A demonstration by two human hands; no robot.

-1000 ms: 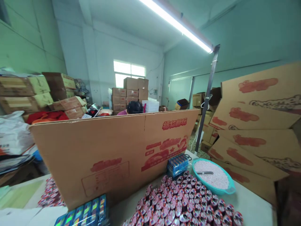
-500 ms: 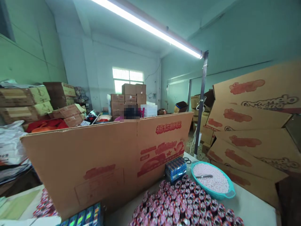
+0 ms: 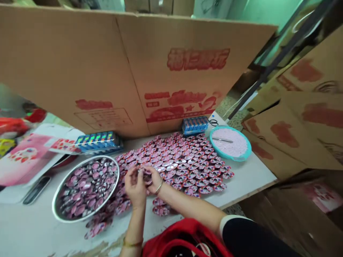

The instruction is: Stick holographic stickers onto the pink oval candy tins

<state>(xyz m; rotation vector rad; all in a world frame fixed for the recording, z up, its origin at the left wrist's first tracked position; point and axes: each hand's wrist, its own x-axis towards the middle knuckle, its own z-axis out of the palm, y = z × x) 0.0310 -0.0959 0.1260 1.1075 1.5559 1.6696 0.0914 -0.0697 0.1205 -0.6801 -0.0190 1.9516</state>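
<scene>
My left hand (image 3: 136, 185) and my right hand (image 3: 153, 178) are close together over the table. Both have their fingers curled around small, dark pink pieces (image 3: 147, 176), blurred and partly covered by the fingers. Around and beyond the hands stand many small printed pink-and-red containers (image 3: 171, 157) in tight rows. Some have pink or silvery tops; others show dark openings. Left of my left hand, a round metal basin (image 3: 55, 200) holds a heap of small pink and silver caps (image 3: 92, 175).
A turquoise basin (image 3: 249, 151) of pale pellets with a metal scoop (image 3: 222, 139) stands at right, near black scissors (image 3: 213, 122). Blue packs (image 3: 98, 141) (image 3: 195, 125) line an upright cardboard sheet (image 3: 107, 71). Pink printed sheets (image 3: 24, 157) and a phone-like dark object (image 3: 36, 190) lie left.
The view has tipped down from the room to the tabletop. Both hands and the metal basin, out of sight before, now show.
</scene>
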